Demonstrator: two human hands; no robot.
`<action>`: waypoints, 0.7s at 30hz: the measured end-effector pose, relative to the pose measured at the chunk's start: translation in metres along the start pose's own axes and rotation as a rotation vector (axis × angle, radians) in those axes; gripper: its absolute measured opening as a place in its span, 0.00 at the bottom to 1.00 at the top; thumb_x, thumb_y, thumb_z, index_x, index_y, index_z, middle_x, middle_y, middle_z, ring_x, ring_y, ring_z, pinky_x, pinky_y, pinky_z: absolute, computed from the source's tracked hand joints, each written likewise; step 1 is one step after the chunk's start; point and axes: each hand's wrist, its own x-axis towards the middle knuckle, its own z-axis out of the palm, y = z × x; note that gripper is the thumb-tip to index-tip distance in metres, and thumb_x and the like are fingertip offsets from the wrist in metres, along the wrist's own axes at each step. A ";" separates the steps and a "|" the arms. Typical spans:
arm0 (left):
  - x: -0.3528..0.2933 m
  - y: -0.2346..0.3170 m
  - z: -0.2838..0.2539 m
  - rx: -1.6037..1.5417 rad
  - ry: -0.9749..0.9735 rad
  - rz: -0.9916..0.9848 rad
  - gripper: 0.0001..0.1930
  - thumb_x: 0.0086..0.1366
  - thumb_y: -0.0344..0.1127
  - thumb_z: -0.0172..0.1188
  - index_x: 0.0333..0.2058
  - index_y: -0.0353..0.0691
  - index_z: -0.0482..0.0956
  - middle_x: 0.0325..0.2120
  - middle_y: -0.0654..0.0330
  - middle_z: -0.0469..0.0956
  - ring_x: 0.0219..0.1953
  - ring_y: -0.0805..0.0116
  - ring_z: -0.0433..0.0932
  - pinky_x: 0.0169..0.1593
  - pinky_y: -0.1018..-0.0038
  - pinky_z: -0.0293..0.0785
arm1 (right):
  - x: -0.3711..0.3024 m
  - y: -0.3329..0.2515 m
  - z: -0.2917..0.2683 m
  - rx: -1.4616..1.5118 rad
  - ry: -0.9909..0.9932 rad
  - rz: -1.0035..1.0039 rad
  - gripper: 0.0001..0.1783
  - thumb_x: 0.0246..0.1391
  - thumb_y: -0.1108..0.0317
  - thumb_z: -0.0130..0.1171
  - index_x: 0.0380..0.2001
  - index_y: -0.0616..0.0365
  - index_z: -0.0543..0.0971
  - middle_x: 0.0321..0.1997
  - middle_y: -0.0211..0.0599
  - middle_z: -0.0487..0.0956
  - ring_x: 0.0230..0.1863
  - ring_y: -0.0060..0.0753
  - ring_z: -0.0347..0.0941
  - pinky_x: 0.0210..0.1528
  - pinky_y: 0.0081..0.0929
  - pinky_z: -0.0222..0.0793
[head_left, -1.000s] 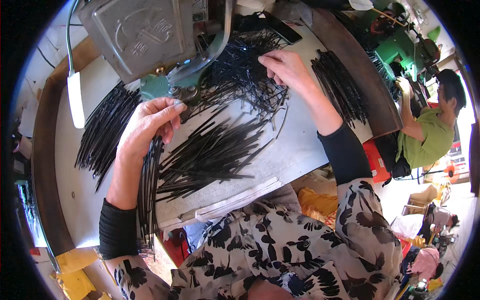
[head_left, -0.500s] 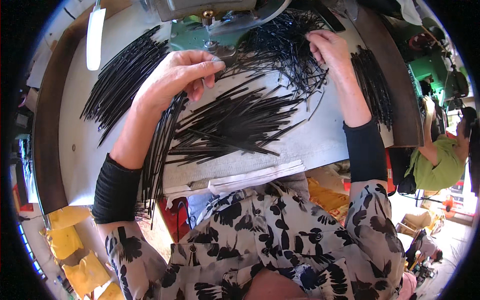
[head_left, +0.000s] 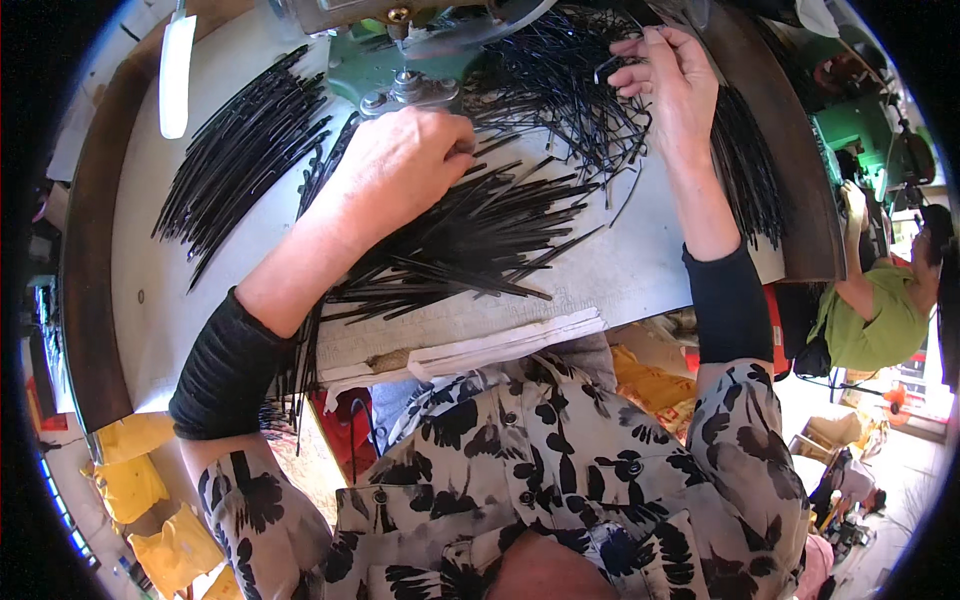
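Note:
My left hand (head_left: 408, 165) is closed, knuckles up, just in front of the sewing machine's metal foot (head_left: 408, 90). Its fingertips are turned down and hidden, so what they hold cannot be made out. Beneath and beside it lies a loose pile of thin black strips (head_left: 480, 240). Over the far right, my right hand (head_left: 678, 95) has its fingers bent around a small loop of black strip (head_left: 605, 69). That hand is at the edge of a tangled heap of finer black strips (head_left: 560, 85).
Bundles of black strips lie at the left (head_left: 240, 150) and right (head_left: 745, 165) of the pale tabletop (head_left: 640, 270). Dark raised boards (head_left: 95, 250) border it. A white bar (head_left: 177, 80) stands at the far left. Another person in green (head_left: 870, 320) is off to the right.
My left hand has moved down and right from the machine's foot, its fingers turning under. My right hand has risen slightly, and a black loop now shows at its fingertips.

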 end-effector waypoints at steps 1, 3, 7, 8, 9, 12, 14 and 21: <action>-0.001 0.000 0.000 0.044 -0.008 0.014 0.10 0.54 0.37 0.58 0.31 0.37 0.78 0.28 0.53 0.77 0.32 0.51 0.76 0.36 0.64 0.71 | -0.004 -0.004 -0.001 -0.015 -0.040 0.024 0.15 0.58 0.63 0.50 0.41 0.66 0.70 0.31 0.42 0.78 0.22 0.24 0.74 0.23 0.16 0.67; -0.001 0.000 0.000 0.081 -0.019 0.032 0.10 0.55 0.37 0.57 0.31 0.37 0.77 0.28 0.53 0.77 0.32 0.50 0.76 0.37 0.64 0.71 | -0.012 -0.013 -0.008 -0.064 -0.104 0.049 0.14 0.59 0.64 0.49 0.41 0.66 0.68 0.31 0.44 0.77 0.24 0.26 0.75 0.27 0.18 0.70; -0.006 -0.002 -0.004 0.102 0.018 0.091 0.10 0.55 0.35 0.56 0.32 0.36 0.76 0.30 0.52 0.76 0.32 0.50 0.75 0.37 0.63 0.70 | -0.029 -0.031 -0.031 -0.186 -0.318 0.192 0.13 0.55 0.69 0.50 0.42 0.64 0.69 0.31 0.39 0.77 0.23 0.22 0.73 0.26 0.16 0.68; -0.007 -0.004 -0.005 0.093 0.036 0.112 0.10 0.55 0.35 0.56 0.33 0.36 0.75 0.31 0.52 0.76 0.32 0.50 0.74 0.37 0.63 0.69 | -0.033 -0.032 -0.037 -0.188 -0.316 0.195 0.13 0.55 0.69 0.50 0.42 0.64 0.69 0.31 0.39 0.77 0.23 0.22 0.73 0.26 0.16 0.68; -0.008 -0.005 -0.005 0.065 0.065 0.134 0.09 0.56 0.35 0.56 0.32 0.36 0.75 0.28 0.51 0.76 0.31 0.49 0.74 0.36 0.64 0.70 | -0.036 -0.034 -0.046 -0.276 -0.441 0.283 0.12 0.55 0.70 0.50 0.42 0.64 0.70 0.30 0.37 0.76 0.23 0.20 0.72 0.25 0.16 0.67; -0.009 0.000 -0.011 0.017 -0.028 0.006 0.09 0.55 0.35 0.57 0.32 0.36 0.76 0.25 0.52 0.76 0.27 0.53 0.74 0.34 0.67 0.70 | -0.049 -0.037 -0.060 -0.407 -0.564 0.389 0.11 0.52 0.70 0.54 0.38 0.65 0.73 0.27 0.31 0.75 0.22 0.18 0.70 0.23 0.15 0.66; -0.009 -0.001 -0.012 -0.072 -0.048 0.000 0.10 0.55 0.35 0.58 0.33 0.37 0.76 0.24 0.52 0.77 0.26 0.57 0.74 0.33 0.68 0.70 | -0.056 -0.041 -0.066 -0.586 -0.662 0.447 0.10 0.50 0.71 0.54 0.36 0.66 0.75 0.25 0.31 0.75 0.22 0.17 0.70 0.23 0.15 0.65; -0.012 0.002 -0.010 -0.167 -0.117 0.034 0.12 0.52 0.34 0.61 0.36 0.36 0.79 0.24 0.55 0.78 0.24 0.64 0.74 0.32 0.72 0.71 | -0.049 -0.031 -0.035 -0.921 -0.721 0.099 0.10 0.48 0.72 0.56 0.34 0.65 0.74 0.21 0.31 0.72 0.23 0.21 0.67 0.27 0.22 0.64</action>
